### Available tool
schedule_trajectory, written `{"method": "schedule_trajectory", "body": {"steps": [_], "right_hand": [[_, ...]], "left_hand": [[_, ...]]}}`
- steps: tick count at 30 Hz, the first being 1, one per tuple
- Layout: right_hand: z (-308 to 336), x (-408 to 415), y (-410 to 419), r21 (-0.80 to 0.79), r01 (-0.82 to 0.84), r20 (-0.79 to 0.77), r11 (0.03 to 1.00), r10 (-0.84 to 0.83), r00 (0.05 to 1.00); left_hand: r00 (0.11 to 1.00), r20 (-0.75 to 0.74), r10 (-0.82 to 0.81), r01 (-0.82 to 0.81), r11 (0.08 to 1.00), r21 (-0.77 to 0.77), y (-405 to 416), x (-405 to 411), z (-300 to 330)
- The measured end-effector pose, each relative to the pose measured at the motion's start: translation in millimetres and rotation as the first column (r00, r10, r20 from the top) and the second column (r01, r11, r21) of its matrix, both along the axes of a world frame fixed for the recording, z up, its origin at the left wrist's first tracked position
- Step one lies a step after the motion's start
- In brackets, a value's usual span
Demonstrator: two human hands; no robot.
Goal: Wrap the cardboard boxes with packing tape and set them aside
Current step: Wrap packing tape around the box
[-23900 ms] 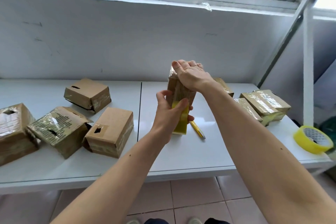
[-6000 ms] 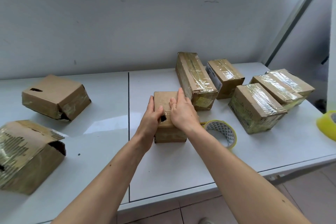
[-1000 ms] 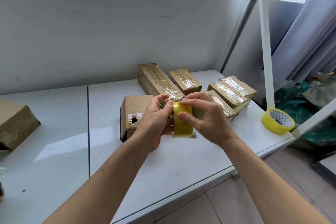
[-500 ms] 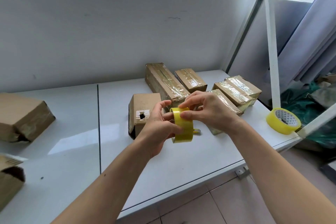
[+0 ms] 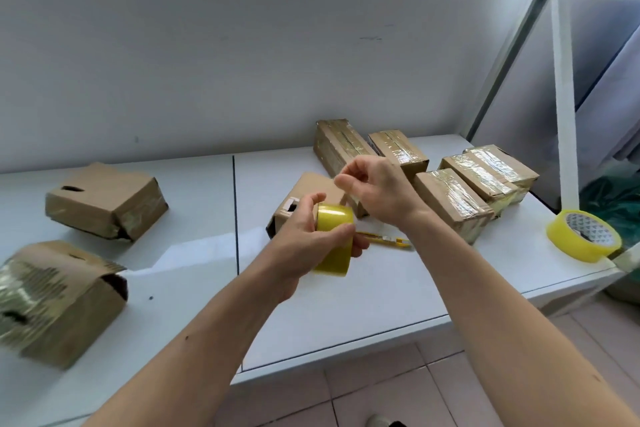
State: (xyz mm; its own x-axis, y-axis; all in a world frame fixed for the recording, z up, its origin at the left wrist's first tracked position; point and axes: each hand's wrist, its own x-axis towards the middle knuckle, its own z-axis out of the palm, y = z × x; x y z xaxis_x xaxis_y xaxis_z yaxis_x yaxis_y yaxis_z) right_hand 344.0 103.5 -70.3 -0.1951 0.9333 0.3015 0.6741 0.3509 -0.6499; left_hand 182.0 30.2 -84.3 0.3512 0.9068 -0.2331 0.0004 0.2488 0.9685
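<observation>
Between your two hands and the far wall lies the plain brown cardboard box with a torn hole in its near end (image 5: 304, 194), its long axis running away from you toward the taped boxes. Your left hand (image 5: 304, 236) grips the yellow roll of packing tape (image 5: 334, 243), held just in front of that box. Your right hand (image 5: 377, 192), above the box and nearer to it, has fingers pinched as if drawing out the clear tape end; the strip itself is too faint to confirm. Counted: five glossy tape-wrapped boxes on the right, three unwrapped boxes, two tape rolls, one yellow utility knife (image 5: 384, 237).
</observation>
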Motion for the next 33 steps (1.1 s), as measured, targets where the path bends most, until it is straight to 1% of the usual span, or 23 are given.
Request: {"method": "schedule_trajectory", "body": {"steps": [2, 3, 6, 8, 10, 13, 15, 19, 23, 27, 33], "right_hand": [[6.3, -5.9, 6.6, 0.044, 0.104, -0.034, 0.994, -0.103, 0.994], [7.6, -11.6, 10.8, 0.033, 0.119, -0.017, 0.992, -0.118, 0.993], [1.4, -34.7, 25.0, -0.063, 0.131, 0.045, 0.989, -0.128, 0.991], [-5.2, -49.0, 39.6, -0.090, 0.175, 0.053, 0.980, -0.171, 0.984], [-14.6, -56.2, 58.3, -0.118, 0.231, 0.078, 0.966, -0.223, 0.972], [-23.6, -56.9, 77.5, -0.163, 0.307, 0.131, 0.938, -0.287, 0.949], [-25.3, -54.2, 87.3, -0.184, 0.320, 0.149, 0.929, -0.296, 0.944], [-31.5, -53.2, 101.2, -0.180, 0.349, 0.220, 0.919, -0.309, 0.925], [-39.9, -49.8, 109.8, -0.225, 0.397, 0.292, 0.890, -0.327, 0.899], [-43.4, -52.1, 115.9, -0.235, 0.414, 0.332, 0.879, -0.327, 0.885], [-60.0, -53.6, 119.7, -0.239, 0.430, 0.359, 0.871, -0.332, 0.872]], "left_hand": [[0.999, 0.026, -0.019, 0.022, 0.992, -0.121, -10.6, -9.2, 4.6], [1.000, 0.002, -0.008, 0.008, 0.989, -0.150, -13.4, -15.4, 5.2], [0.990, -0.142, 0.024, -0.046, 0.987, -0.155, -13.0, -40.0, 2.7], [0.973, -0.232, -0.009, -0.038, 0.980, -0.195, -7.2, -57.3, 0.4], [0.958, -0.286, -0.027, -0.039, 0.974, -0.223, -0.2, -71.4, -2.8], [0.960, -0.275, -0.057, -0.016, 0.966, -0.257, 12.3, -83.6, -8.5], [0.958, -0.275, -0.079, -0.002, 0.959, -0.282, 20.7, -86.6, -12.9], [0.943, -0.318, -0.101, 0.006, 0.958, -0.287, 32.6, -79.6, -19.6], [0.922, -0.368, -0.117, 0.004, 0.956, -0.294, 44.4, -75.9, -23.8], [0.913, -0.394, -0.109, -0.014, 0.954, -0.298, 52.8, -78.0, -28.7], [0.922, -0.374, -0.102, -0.017, 0.953, -0.302, 61.4, -78.4, -41.1]]}}
